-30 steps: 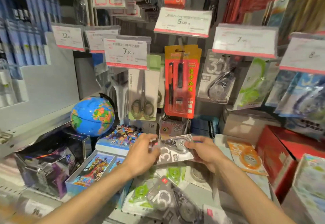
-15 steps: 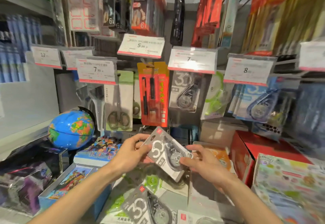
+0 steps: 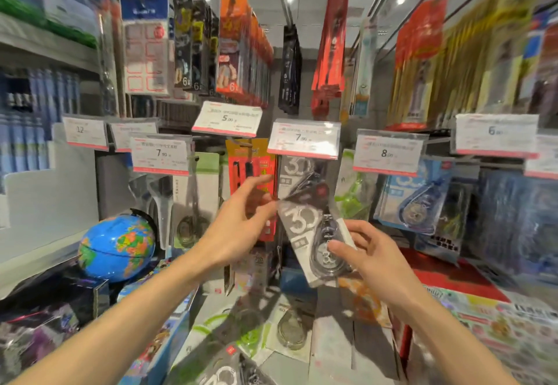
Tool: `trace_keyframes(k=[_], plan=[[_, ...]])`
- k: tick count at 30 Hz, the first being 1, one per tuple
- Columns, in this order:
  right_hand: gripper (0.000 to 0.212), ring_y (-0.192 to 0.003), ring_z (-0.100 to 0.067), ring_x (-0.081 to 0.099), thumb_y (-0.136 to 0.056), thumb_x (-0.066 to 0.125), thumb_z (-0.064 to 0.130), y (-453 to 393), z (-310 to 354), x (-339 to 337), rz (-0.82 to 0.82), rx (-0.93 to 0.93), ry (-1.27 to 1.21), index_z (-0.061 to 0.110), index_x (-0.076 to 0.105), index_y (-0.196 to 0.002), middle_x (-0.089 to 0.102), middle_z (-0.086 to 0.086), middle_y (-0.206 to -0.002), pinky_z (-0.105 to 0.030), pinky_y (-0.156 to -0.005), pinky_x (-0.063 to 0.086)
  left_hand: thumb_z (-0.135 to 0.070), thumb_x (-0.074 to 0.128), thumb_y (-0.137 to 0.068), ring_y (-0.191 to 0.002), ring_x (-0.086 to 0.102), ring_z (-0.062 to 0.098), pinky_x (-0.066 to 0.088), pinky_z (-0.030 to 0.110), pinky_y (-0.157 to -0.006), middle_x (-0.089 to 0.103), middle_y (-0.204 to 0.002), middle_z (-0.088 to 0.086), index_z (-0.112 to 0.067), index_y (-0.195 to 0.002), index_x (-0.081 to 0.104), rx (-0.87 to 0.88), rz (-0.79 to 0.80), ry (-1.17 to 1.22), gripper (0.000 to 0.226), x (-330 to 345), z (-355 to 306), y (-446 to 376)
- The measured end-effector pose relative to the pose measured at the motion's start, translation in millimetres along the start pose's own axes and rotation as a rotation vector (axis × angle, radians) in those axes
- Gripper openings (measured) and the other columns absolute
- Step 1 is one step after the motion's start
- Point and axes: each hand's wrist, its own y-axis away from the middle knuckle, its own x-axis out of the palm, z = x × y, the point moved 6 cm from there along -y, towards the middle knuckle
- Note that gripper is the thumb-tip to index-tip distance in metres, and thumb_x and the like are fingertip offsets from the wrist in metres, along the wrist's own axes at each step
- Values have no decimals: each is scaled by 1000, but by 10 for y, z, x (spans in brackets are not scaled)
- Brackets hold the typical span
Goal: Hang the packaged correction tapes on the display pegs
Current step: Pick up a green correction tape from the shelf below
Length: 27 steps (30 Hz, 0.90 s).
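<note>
Pack: grey correction tape [image 3: 314, 242], tilted, below 7.90 tag [image 3: 303, 138]
Right hand [image 3: 374, 258]: grip pinches lower edge
Left hand [image 3: 238, 227]: fingers loose at top corner, hold unclear

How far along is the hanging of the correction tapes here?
Done: one grey "30" pack already hangs under the 7.90 price tag. In hand: both the left hand and right hand hold another grey-carded correction tape pack, not yet on a peg. Left: several packs lie on the shelf below.

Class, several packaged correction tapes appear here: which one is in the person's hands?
The grey "30" pack, tilted, pinched by both hands; the other grey, green and blue packs hang on pegs.
</note>
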Motion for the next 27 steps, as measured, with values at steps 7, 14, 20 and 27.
trace_keyframes(k=[7, 14, 20, 27], plan=[[26, -99, -4, 71, -90, 73, 25, 36, 410, -52, -136, -164, -63, 29, 63, -114, 75, 10, -108, -25, -87, 53, -27, 55, -99, -114, 62, 10, 54, 45, -97, 54, -138, -14, -45, -145, 29, 179, -97, -89, 55, -87, -520, -37], [30, -97, -9, 73, -92, 72, 27, -163, 568, 115, -198, -163, -77, 23, 59, -119, 76, 5, -108, -38, -93, 57, -19, 54, -99, -118, 59, 4, 55, 45, -94, 52, -141, -11, -44, -147, 25, 185, -122, -85, 62, -125, -594, -76], [36, -101, -8, 71, -93, 71, 26, -288, 485, 191, -219, -109, -99, 20, 57, -126, 74, 6, -113, -35, -96, 55, -20, 54, -98, -127, 53, 8, 53, 46, -96, 48, -143, -11, -42, -148, 24, 174, -80, -146, 62, -91, -512, -106], [33, -102, -10, 70, -95, 67, 20, -395, 369, 307, -240, -54, -141, 19, 57, -126, 73, 4, -115, -24, -81, 53, -40, 48, -97, -133, 50, 14, 42, 51, -110, 48, -147, -14, -37, -152, 24, 109, -57, -222, 60, 21, -242, -164]])
